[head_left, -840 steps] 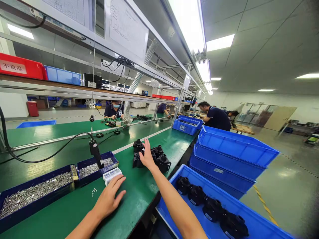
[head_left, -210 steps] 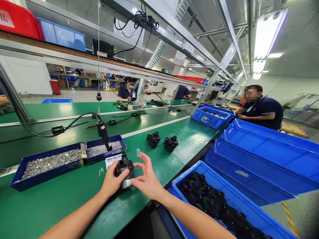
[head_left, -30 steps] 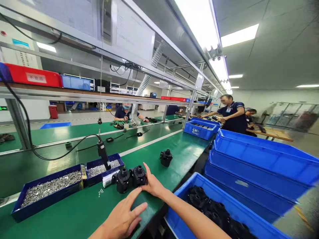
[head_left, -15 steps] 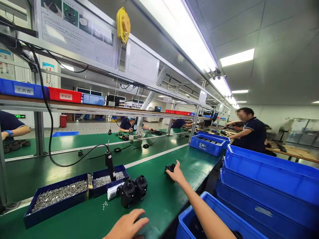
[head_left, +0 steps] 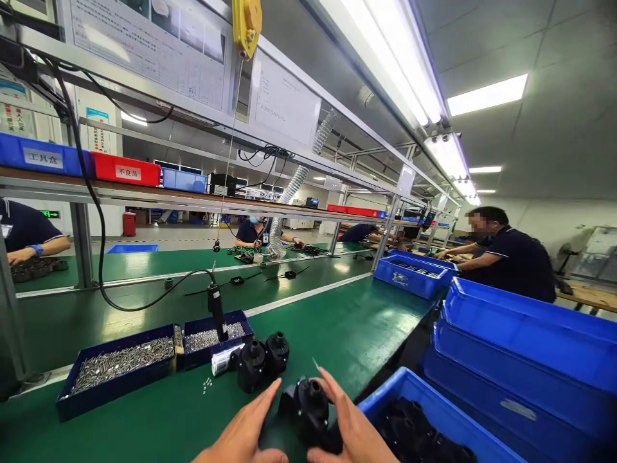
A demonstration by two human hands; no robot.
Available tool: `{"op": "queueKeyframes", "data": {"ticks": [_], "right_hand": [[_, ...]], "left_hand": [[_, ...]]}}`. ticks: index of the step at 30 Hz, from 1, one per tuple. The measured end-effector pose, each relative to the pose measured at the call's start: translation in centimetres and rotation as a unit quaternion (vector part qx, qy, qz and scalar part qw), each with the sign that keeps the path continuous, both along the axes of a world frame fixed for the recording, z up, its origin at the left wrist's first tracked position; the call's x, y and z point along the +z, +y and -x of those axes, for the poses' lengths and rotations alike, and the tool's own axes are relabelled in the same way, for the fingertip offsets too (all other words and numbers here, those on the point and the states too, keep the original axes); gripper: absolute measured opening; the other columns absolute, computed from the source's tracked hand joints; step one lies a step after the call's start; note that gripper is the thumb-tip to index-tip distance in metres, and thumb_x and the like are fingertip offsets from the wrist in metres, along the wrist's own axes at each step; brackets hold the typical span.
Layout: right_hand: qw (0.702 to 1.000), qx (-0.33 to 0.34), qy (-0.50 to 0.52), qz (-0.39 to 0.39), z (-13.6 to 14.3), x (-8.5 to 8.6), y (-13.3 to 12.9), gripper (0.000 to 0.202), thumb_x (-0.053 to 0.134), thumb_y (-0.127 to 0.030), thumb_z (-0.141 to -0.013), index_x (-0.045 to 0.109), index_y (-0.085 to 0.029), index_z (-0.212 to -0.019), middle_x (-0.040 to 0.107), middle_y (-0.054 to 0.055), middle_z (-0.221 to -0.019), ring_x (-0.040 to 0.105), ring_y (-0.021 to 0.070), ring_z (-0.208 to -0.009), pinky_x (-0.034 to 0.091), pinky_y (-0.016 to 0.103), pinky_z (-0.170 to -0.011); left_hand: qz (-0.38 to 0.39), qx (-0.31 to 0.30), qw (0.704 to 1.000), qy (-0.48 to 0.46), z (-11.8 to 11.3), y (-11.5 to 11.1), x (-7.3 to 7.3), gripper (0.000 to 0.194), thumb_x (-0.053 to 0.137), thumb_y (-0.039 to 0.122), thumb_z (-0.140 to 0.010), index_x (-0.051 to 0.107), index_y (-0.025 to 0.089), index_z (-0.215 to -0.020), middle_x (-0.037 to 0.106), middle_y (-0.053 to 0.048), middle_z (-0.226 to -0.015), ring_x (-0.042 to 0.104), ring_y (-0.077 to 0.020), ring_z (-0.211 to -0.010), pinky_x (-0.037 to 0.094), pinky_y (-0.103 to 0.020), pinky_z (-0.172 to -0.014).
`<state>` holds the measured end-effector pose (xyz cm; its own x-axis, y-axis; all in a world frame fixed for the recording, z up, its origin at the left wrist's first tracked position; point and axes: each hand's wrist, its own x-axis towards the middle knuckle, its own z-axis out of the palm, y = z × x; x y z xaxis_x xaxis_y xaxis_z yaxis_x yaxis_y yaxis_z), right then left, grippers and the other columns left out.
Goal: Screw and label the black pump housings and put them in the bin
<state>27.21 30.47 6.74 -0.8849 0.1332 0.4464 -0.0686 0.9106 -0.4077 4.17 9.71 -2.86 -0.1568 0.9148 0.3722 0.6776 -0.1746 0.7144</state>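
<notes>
A black plastic housing (head_left: 311, 406) with a short round spout on top is low in the middle of the head view, between my two hands. My right hand (head_left: 349, 418) grips it from the right side, thumb towards me. To its left, my left hand (head_left: 248, 427) has its fingers stretched and thumb apart, holding nothing. Two similar black housings (head_left: 251, 363) stand together on the green bench (head_left: 332, 321), beside a white cylinder (head_left: 225, 360). Several tiny pale pieces (head_left: 207, 384) lie near them.
Two dark blue trays hold screws (head_left: 125, 363) and small metal parts (head_left: 200, 337); a corded black screwdriver (head_left: 218, 312) rests at the second. A blue crate (head_left: 405, 379) on the right contains black parts. Stacked blue crates (head_left: 520, 360) stand beyond it. Co-workers sit across the bench.
My right hand has brought the black housing from farther along the bench back towards me. My left hand has moved slightly right, beside it. The view has shifted.
</notes>
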Motion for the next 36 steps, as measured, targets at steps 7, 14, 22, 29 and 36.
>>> {"op": "queueKeyframes", "data": {"ticks": [7, 14, 22, 29, 36], "right_hand": [[0.986, 0.112, 0.102, -0.069, 1.2, 0.2, -4.3, 0.107, 0.083, -0.032, -0.088, 0.015, -0.037, -0.171, 0.069, 0.015, -0.132, 0.072, 0.0389, -0.109, 0.059, 0.051, -0.096], [0.984, -0.020, -0.036, 0.174, 3.5, 3.5, -7.6, 0.147, 0.104, -0.046, -0.060, 0.010, -0.025, -0.171, 0.070, 0.009, -0.118, 0.066, 0.0345, -0.106, 0.053, 0.050, -0.102], [0.896, 0.000, -0.002, 0.444, 1.0, 4.1, -5.7, 0.051, 0.070, -0.068, -0.095, 0.066, -0.018, -0.089, 0.061, 0.003, -0.082, 0.051, 0.0161, -0.071, 0.041, 0.028, -0.065], [0.859, 0.009, -0.091, 0.504, -0.1, 2.5, -8.1, 0.066, 0.077, -0.080, -0.083, 0.064, -0.016, -0.078, 0.052, -0.002, -0.068, 0.042, 0.0122, -0.063, 0.032, 0.026, -0.061], [0.884, 0.011, -0.120, 0.453, -0.1, 2.6, -9.1, 0.042, 0.077, -0.055, -0.090, 0.069, -0.016, -0.080, 0.049, -0.004, -0.062, 0.037, 0.0102, -0.057, 0.030, 0.023, -0.054]], "left_hand": [[-0.004, -0.029, 0.991, -0.130, -1.6, -1.1, 1.8, 0.139, 0.103, 0.054, -0.057, 0.026, 0.029, -0.171, 0.051, -0.020, -0.159, 0.053, -0.0439, -0.144, 0.041, -0.058, -0.124], [0.011, -0.085, 0.940, -0.330, -2.2, -1.3, 3.7, 0.131, 0.110, 0.058, -0.042, 0.054, 0.022, -0.155, 0.055, -0.017, -0.155, 0.046, -0.0479, -0.146, 0.031, -0.062, -0.127], [0.066, -0.128, 0.889, -0.435, -1.2, -2.1, 5.4, 0.103, 0.100, 0.059, -0.067, 0.056, 0.025, -0.153, 0.062, -0.014, -0.147, 0.056, -0.0399, -0.138, 0.038, -0.056, -0.121], [0.090, -0.142, 0.883, -0.439, -0.8, -2.6, 6.4, 0.101, 0.098, 0.057, -0.072, 0.052, 0.025, -0.157, 0.066, -0.014, -0.144, 0.062, -0.0372, -0.132, 0.040, -0.058, -0.121], [0.095, -0.140, 0.889, -0.425, -0.6, -2.6, 7.0, 0.099, 0.097, 0.056, -0.074, 0.052, 0.025, -0.157, 0.064, -0.013, -0.147, 0.060, -0.0391, -0.135, 0.039, -0.060, -0.122]]}}
